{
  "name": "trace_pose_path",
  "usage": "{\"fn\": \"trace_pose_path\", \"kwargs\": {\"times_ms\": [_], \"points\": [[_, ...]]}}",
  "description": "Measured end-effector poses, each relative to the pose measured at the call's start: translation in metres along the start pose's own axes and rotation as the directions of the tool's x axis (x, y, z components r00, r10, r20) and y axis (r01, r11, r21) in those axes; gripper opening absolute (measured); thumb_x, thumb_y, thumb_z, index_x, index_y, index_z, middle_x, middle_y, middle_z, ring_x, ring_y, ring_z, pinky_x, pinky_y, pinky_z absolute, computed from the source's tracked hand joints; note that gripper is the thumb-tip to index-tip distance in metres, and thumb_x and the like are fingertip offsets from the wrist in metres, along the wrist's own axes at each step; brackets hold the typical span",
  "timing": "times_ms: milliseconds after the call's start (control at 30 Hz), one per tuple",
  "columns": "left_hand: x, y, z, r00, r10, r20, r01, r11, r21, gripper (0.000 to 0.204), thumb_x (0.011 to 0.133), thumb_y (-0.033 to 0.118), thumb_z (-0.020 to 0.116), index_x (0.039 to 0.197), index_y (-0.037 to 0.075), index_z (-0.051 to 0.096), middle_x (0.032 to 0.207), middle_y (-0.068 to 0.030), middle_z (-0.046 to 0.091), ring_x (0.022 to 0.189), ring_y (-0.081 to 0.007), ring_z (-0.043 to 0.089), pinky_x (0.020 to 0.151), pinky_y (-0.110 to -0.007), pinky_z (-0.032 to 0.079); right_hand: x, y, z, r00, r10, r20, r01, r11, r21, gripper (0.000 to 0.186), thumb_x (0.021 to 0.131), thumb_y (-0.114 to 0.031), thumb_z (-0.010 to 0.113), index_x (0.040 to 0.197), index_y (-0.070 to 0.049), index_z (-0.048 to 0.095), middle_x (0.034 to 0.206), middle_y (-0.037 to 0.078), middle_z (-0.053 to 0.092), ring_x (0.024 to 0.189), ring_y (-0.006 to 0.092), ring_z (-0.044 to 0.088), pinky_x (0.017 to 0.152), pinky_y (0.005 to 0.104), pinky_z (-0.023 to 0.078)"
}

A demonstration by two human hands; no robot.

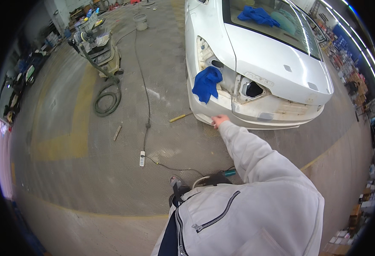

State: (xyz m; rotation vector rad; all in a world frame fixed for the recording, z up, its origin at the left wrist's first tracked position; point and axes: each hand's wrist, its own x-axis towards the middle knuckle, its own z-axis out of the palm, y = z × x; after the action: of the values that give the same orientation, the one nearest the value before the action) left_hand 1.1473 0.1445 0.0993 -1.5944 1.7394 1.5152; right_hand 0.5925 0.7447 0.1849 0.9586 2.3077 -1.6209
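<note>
My right hand (220, 120), its arm in a pale sleeve, is stretched toward the rear corner of a white car (270, 45), beside the lower bumper (247, 118). Its fingers are loosely bent and apart, with nothing seen in them; I cannot tell whether they touch the bumper. A blue cloth (206, 83) lies over the car's corner just above the hand, next to the bare taillight openings (252, 88). A second blue cloth (258, 16) shows at the rear window. My left hand is out of sight.
A wheeled machine (104, 55) with a coiled hose (108, 102) stands left of the car, near a bucket (140, 22). A power strip (142, 158), cable, yellow rod (177, 118), stick (117, 133) and teal tool (229, 173) are on the floor (59, 179). Cluttered items line both walls.
</note>
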Motion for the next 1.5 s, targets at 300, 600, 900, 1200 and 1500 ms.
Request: {"fn": "trace_pose_path", "kwargs": {"times_ms": [300,600,900,1200,1500], "points": [[0.096,0.139,-0.111,0.988,0.014,-0.156,-0.049,0.974,-0.223,0.031,0.095,0.029,0.072,0.117,0.01,0.062,0.098,-0.0074,0.072,0.075,-0.0225,0.067,0.061,-0.035,0.049,0.096,-0.089,-0.02,0.963,0.21,-0.17,-0.117,0.892,0.437,0.041,0.094,-0.033,0.068,0.117,0.0,0.068,0.098,0.013,0.075,0.061,0.0214,0.067,0.049,0.0347,0.049],[0.208,0.33,-0.041,0.949,0.294,0.118,-0.262,0.938,-0.227,0.032,0.099,0.028,0.071,0.123,0.01,0.06,0.101,-0.0088,0.073,0.077,-0.0199,0.068,0.06,-0.031,0.051,0.188,-0.16,0.001,0.864,0.361,-0.351,-0.115,0.82,0.561,0.046,0.096,-0.037,0.067,0.118,0.004,0.066,0.101,0.016,0.074,0.069,0.0273,0.073,0.053,0.0402,0.054],[0.131,0.649,0.179,0.594,0.427,0.682,-0.565,0.825,-0.025,0.032,0.105,0.019,0.063,0.132,0.004,0.059,0.115,-0.0142,0.072,0.099,-0.0225,0.069,0.089,-0.035,0.055,0.092,-0.192,0.113,0.841,-0.233,-0.488,0.43,0.836,0.342,0.023,0.084,-0.01,0.076,0.101,-0.008,0.06,0.065,0.003,0.059,0.058,0.0106,0.053,0.058,0.0309,0.046],[-0.044,0.834,0.462,-0.272,0.148,0.951,-0.96,0.026,-0.279,0.07,0.08,0.017,0.083,0.141,0.003,0.053,0.129,-0.0138,0.062,0.115,-0.0242,0.064,0.099,-0.038,0.05,0.015,-0.308,0.116,0.561,-0.792,0.242,0.644,0.601,0.472,0.026,0.087,-0.016,0.075,0.11,-0.012,0.063,0.063,-0.001,0.055,0.052,0.0181,0.053,0.054,0.032,0.044],[-0.114,0.955,0.496,-0.204,0.072,0.976,-0.836,0.506,-0.212,0.062,0.098,0.028,0.067,0.145,-0.004,0.044,0.15,-0.0182,0.048,0.142,-0.03,0.043,0.119,-0.046,0.032,0.09,-0.354,0.117,0.596,-0.78,-0.189,0.794,0.54,0.279,0.121,0.078,-0.031,0.09,0.165,-0.006,0.009,0.155,0.025,0.039,0.139,0.0342,0.047,0.116,0.0433,0.039]]}}
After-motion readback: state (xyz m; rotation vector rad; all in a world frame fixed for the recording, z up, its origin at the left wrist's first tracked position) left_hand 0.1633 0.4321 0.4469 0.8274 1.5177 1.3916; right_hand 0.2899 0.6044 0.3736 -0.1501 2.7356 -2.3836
